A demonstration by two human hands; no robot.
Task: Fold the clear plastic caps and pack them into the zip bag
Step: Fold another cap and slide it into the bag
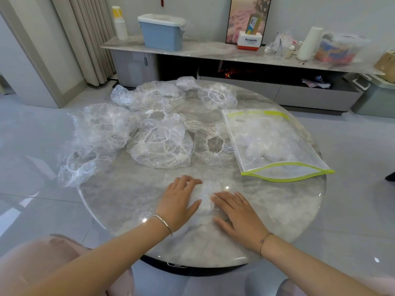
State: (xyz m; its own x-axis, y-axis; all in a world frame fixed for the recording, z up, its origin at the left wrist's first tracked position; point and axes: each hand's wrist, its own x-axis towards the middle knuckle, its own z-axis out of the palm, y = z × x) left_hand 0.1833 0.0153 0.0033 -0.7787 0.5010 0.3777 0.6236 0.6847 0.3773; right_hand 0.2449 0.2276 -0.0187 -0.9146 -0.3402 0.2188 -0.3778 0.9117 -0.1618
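item: round counter (277, 221), grey-white marbled top, glossy, with a dark rim at the near edge. near edge, centre: one clear plastic cap (206, 193), bunched small and flattened, lying on the counter between the two hands. left hand (179, 201): palm down on the cap's left side, grip wide, fingers nearly straight and pressing, holding nothing closed. right hand (239, 212): palm down on the cap's right side, grip wide, fingers straight, tips touching the plastic. silver bangle (164, 224) on the left wrist; thin bracelet (265, 240) on the right. right half of the counter: zip bag (275, 144), clear with yellow-green edging, lying flat, mouth gaping toward the near side, pale crumpled plastic inside; it sits apart from the hands. left and middle: loose caps (160, 146), unfolded, elastic rims showing, heaped and overlapping, some hanging past the left edge. far side: a single open cap (217, 96), just beyond the bag's top. room: pale grey glossy floor tiles (32, 157); beige curtain (89, 39) at far left; a long low cabinet (213, 51) with a marbled top along the far wall. on the cabinet: blue bin (161, 35) with a white lid, white-and-red box (249, 41) marked panasonic, white roll (310, 43), and blurred bags and containers at the right end. framed picture (248, 18) leaning behind the box. pink seat (42, 263) at the lower left.
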